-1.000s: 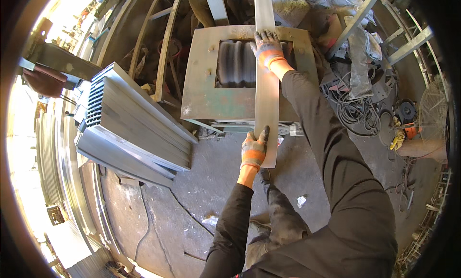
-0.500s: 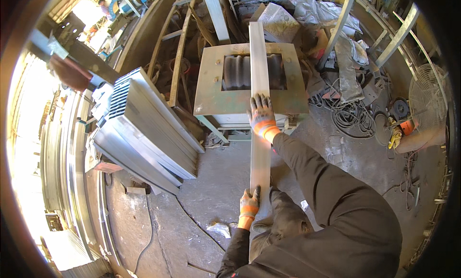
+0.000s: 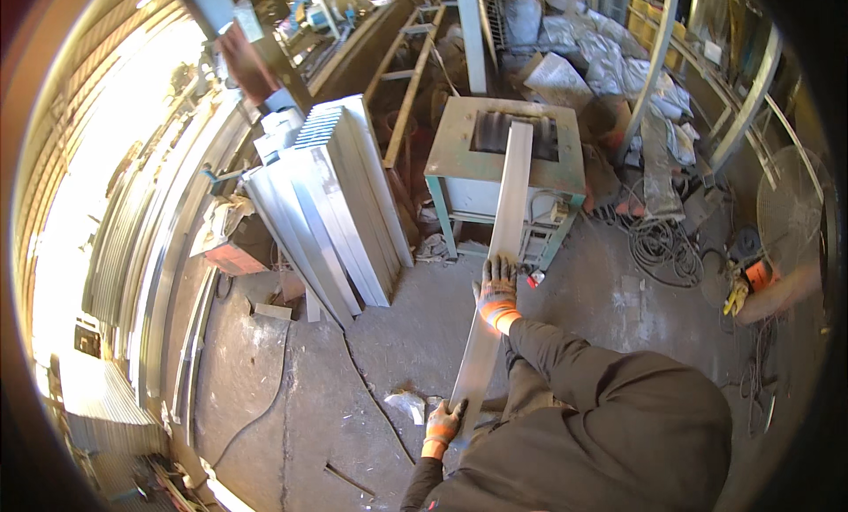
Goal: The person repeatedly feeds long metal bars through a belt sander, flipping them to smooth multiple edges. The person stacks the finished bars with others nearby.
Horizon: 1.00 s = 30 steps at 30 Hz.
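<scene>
A long, flat rectangular metal tube (image 3: 511,207) slants from low in front of me up to a green-grey machine (image 3: 459,128). Its far end lies over the opening in the machine's top, where a dark roller (image 3: 491,134) shows; whether the two touch I cannot tell. My left hand (image 3: 443,421), in a grey and orange glove, is closed on the left edge of the tube near its lower end. Farther up, my right hand (image 3: 497,289) lies flat on the tube's upper face, gloved alike, fingers stretched out along it.
Left of the machine, a stack of rectangular metal tubes (image 3: 340,207) leans at a slant. Coiled cables (image 3: 658,247), a fan (image 3: 791,198) and an orange power tool (image 3: 758,273) are at the right. A black cable (image 3: 367,379) runs across the floor.
The tube has drawn back toward me and tilted, so its far end now lies over the machine's opening rather than beyond it. Both hands moved with it; the view has shifted.
</scene>
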{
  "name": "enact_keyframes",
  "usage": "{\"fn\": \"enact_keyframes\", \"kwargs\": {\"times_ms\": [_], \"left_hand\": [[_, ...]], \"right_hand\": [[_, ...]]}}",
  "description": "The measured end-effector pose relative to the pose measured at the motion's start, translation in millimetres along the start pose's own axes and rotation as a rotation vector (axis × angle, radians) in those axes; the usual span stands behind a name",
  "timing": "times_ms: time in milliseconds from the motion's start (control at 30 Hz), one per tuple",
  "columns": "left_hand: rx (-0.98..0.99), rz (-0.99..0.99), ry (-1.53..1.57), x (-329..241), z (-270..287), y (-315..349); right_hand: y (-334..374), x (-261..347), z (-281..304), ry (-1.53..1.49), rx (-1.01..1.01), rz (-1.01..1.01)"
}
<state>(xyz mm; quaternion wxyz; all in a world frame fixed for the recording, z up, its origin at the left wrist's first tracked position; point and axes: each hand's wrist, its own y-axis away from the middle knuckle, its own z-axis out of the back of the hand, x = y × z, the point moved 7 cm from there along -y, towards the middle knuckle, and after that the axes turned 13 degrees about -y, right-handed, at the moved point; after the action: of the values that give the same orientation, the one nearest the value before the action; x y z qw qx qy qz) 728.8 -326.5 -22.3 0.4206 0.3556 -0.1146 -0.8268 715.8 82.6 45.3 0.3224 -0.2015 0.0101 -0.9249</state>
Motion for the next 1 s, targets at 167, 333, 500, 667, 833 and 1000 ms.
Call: {"fn": "enact_keyframes", "kwargs": {"times_ms": [167, 333, 500, 667, 833, 1000], "left_hand": [[-0.174, -0.143, -0.362, 31.3, 88.0, 85.6], [-0.239, 0.022, -0.515, 61.1, 244.6, 193.3], [-0.772, 0.014, -1.138, -26.6, 459.0, 301.5], [-1.715, -0.151, -0.595, -95.2, 523.3, 417.7], [-1.339, -0.025, -0.298, -28.4, 406.1, 269.7], [-0.861, 0.161, -0.352, 61.2, 228.6, 179.6]], "right_hand": [[72.2, 74.5, 19.0, -0.057, 0.459, 0.563], [135.7, 165.3, 58.5, 0.499, 0.218, 1.429], [106.6, 303.6, 143.5, -0.486, -0.074, 1.583], [36.7, 405.3, 227.4, -0.834, -0.162, 1.209], [-26.2, 403.8, 266.7, -1.529, -0.016, 0.840], [-56.2, 311.4, 223.2, -1.913, 0.166, 0.282]]}}
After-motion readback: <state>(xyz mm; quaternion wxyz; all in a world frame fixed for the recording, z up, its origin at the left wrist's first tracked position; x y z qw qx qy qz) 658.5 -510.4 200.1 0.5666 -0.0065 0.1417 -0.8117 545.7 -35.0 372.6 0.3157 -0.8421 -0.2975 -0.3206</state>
